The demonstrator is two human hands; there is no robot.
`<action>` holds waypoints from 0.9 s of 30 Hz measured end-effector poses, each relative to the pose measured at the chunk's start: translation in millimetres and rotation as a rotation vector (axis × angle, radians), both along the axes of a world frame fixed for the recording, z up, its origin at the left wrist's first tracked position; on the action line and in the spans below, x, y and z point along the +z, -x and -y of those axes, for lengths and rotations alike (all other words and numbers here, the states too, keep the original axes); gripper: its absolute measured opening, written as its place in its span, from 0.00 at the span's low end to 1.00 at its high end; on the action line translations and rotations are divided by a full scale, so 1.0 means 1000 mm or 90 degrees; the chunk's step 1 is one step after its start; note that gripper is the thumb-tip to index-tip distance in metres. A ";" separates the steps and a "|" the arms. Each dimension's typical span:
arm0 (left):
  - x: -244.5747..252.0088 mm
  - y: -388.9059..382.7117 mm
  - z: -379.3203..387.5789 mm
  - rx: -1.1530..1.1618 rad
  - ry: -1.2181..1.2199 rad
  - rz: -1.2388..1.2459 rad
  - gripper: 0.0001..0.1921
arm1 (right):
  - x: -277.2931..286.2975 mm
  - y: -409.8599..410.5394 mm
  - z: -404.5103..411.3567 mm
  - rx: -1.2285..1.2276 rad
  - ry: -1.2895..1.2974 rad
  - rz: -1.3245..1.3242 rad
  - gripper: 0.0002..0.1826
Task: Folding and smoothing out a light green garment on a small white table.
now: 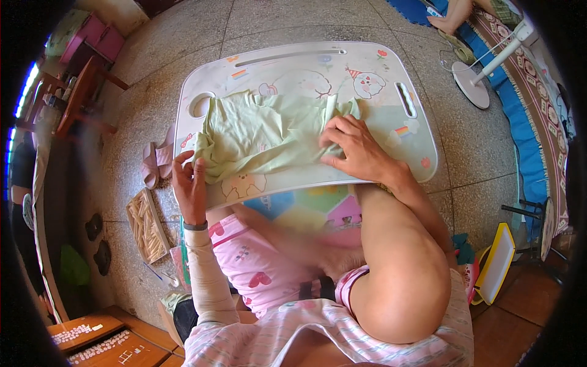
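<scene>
A pale green cloth (pixel 257 124), wrinkled and partly folded, lies across a low white table (pixel 390 156) printed with cartoon animals. At the cloth's left end is my left hand (pixel 190 183), thumb and fingers raised and apart at its edge; whether it pinches any fabric is unclear. My right hand (pixel 351 147) rests over the cloth's right part with curled fingers, and the fingertips are slightly blurred, so a grip cannot be made out. Near the right hand, a narrow rolled or folded strip of the cloth stands up a little.
Pink slippers (pixel 157 160) and a box of small wooden pieces (pixel 147 225) are on the floor to the left. A white stand (pixel 471 86) with a round base is at the upper right, near another person's bare foot (pixel 442 24). A yellow-edged tray (pixel 496 264) leans at the lower right.
</scene>
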State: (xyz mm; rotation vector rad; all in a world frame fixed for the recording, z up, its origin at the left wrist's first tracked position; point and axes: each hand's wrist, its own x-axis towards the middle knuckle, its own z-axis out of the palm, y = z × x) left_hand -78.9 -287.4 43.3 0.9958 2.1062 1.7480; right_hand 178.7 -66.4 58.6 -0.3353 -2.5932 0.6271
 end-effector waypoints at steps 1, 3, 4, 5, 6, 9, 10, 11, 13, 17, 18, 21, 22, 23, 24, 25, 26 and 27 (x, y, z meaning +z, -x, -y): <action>-0.001 0.002 0.001 0.001 -0.001 -0.001 0.12 | -0.001 0.000 -0.003 0.012 -0.016 0.055 0.12; 0.000 0.004 0.000 0.011 -0.086 -0.015 0.12 | 0.003 -0.001 -0.006 -0.003 0.147 0.013 0.11; 0.004 0.003 -0.001 0.028 -0.127 0.000 0.11 | 0.006 -0.003 -0.009 -0.020 0.310 -0.027 0.10; 0.010 0.004 -0.003 0.029 -0.129 0.001 0.11 | 0.009 -0.007 -0.012 -0.020 0.308 -0.027 0.10; 0.015 0.004 -0.004 0.067 -0.170 0.060 0.11 | 0.012 -0.013 -0.016 -0.045 0.461 -0.142 0.09; 0.021 0.011 -0.005 0.099 -0.258 0.171 0.10 | 0.017 -0.017 -0.020 -0.052 0.727 -0.382 0.10; 0.025 0.013 -0.005 0.089 -0.302 0.168 0.10 | 0.025 -0.020 -0.020 -0.040 0.802 -0.437 0.12; 0.029 0.015 -0.006 0.078 -0.346 0.166 0.10 | 0.033 -0.023 -0.020 -0.027 0.877 -0.493 0.14; 0.037 0.021 -0.013 0.073 -0.379 0.160 0.09 | 0.046 -0.033 -0.027 -0.009 0.892 -0.514 0.18; 0.070 0.031 -0.029 0.008 -0.373 0.127 0.07 | 0.062 -0.038 -0.061 -0.022 0.884 -0.569 0.17; 0.075 0.034 -0.036 0.004 -0.389 0.104 0.08 | 0.065 -0.038 -0.069 -0.038 0.891 -0.591 0.16; 0.100 0.023 -0.044 0.011 -0.443 0.071 0.09 | 0.094 -0.044 -0.079 0.083 0.847 -0.726 0.15; 0.106 0.019 -0.043 0.020 -0.472 0.066 0.09 | 0.102 -0.047 -0.078 0.082 0.846 -0.727 0.15; 0.107 0.016 -0.042 0.029 -0.500 0.062 0.09 | 0.107 -0.050 -0.076 0.113 0.831 -0.763 0.15; 0.102 0.019 -0.039 0.011 -0.501 0.039 0.09 | 0.109 -0.054 -0.074 0.141 0.812 -0.798 0.14; 0.094 0.017 -0.038 0.009 -0.500 0.042 0.09 | 0.103 -0.060 -0.077 0.137 0.811 -0.799 0.14; 0.087 0.013 -0.036 0.013 -0.482 0.026 0.09 | 0.092 -0.069 -0.081 0.190 0.846 -0.749 0.14; 0.084 0.006 -0.030 0.018 -0.466 0.006 0.09 | 0.083 -0.075 -0.082 0.248 0.879 -0.698 0.14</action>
